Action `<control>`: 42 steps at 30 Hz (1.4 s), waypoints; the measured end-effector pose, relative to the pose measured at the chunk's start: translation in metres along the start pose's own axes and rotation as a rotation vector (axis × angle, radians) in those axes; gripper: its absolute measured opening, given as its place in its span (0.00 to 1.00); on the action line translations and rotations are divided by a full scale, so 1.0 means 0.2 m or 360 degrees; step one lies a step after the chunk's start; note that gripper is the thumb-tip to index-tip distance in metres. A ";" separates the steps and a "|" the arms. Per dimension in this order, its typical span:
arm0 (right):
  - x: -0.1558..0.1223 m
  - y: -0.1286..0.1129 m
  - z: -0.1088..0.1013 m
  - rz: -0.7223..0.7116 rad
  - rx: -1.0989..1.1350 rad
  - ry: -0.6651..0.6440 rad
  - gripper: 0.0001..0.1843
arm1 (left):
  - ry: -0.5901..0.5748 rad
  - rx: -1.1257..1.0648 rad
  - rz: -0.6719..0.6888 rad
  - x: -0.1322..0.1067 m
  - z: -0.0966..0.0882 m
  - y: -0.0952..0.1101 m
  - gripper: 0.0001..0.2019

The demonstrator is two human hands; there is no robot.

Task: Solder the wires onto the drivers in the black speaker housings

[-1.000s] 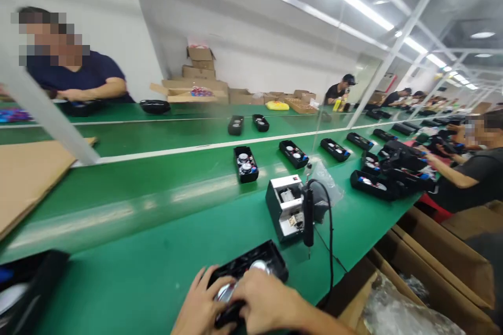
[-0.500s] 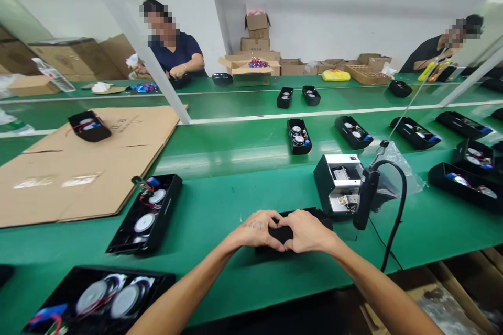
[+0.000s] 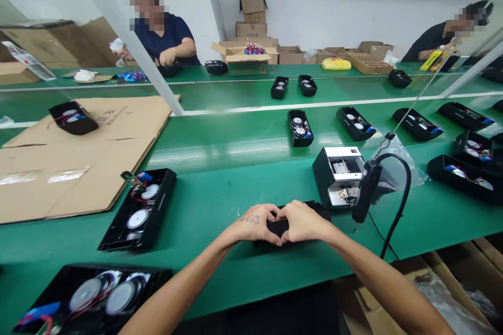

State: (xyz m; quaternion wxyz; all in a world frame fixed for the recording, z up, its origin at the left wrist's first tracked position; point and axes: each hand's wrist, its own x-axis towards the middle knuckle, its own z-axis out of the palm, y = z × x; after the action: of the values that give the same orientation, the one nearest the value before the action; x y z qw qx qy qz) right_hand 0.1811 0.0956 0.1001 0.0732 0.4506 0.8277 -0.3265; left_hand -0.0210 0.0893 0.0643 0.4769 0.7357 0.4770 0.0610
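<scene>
My left hand [image 3: 256,222] and my right hand [image 3: 302,221] meet over a black speaker housing [image 3: 279,229] that lies on the green bench in front of me. Both hands have their fingers curled down over the housing and press on it, thumbs touching. Most of the housing is hidden under them. Just to the right stands a small black and white box-shaped device [image 3: 339,182], with a black tool on a curved cable [image 3: 364,193] hanging in front of it.
An open speaker housing [image 3: 139,210] lies to my left, another [image 3: 90,298] at the near left edge. Flat cardboard [image 3: 74,152] covers the left bench. Several housings [image 3: 300,127] ride the green conveyor. People work across the belt. Cardboard boxes [image 3: 251,31] stand by the wall.
My view swung left from the right end of the line to face the bench straight on. My hands stayed clasped over the black housing, which now lies face down under them.
</scene>
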 end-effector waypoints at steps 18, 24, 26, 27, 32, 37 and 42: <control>-0.15 0.03 0.09 -0.0287 0.0089 0.0400 0.23 | 0.0036 0.0169 0.0165 -0.03 0.05 -0.01 0.14; -0.41 0.35 0.16 0.0262 0.0365 0.2229 0.29 | 0.0466 0.0701 0.0608 -0.19 0.35 -0.11 0.11; -0.43 0.50 0.15 0.0584 0.0421 0.2414 0.38 | 0.0642 0.0911 0.0772 -0.22 0.44 -0.15 0.12; -0.43 0.57 0.13 0.0675 0.0493 0.2335 0.40 | 0.0705 0.0981 0.0819 -0.23 0.47 -0.17 0.12; -0.42 0.71 0.16 0.0628 0.0882 0.2202 0.30 | 0.0788 0.1102 0.0869 -0.22 0.51 -0.20 0.13; -0.45 0.64 0.22 0.0256 0.1387 0.2180 0.17 | 0.0780 0.1127 0.0829 -0.23 0.51 -0.21 0.13; -0.49 0.53 0.01 -0.0180 0.1533 0.2598 0.20 | 0.0880 0.1081 0.0839 -0.21 0.52 -0.20 0.13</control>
State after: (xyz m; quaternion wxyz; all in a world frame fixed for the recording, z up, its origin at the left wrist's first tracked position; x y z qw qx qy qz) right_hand 0.3226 0.0661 0.0895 -0.7375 0.4807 0.4202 -0.2201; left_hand -0.0139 -0.0062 -0.0068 0.0354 0.9008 0.3766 0.2132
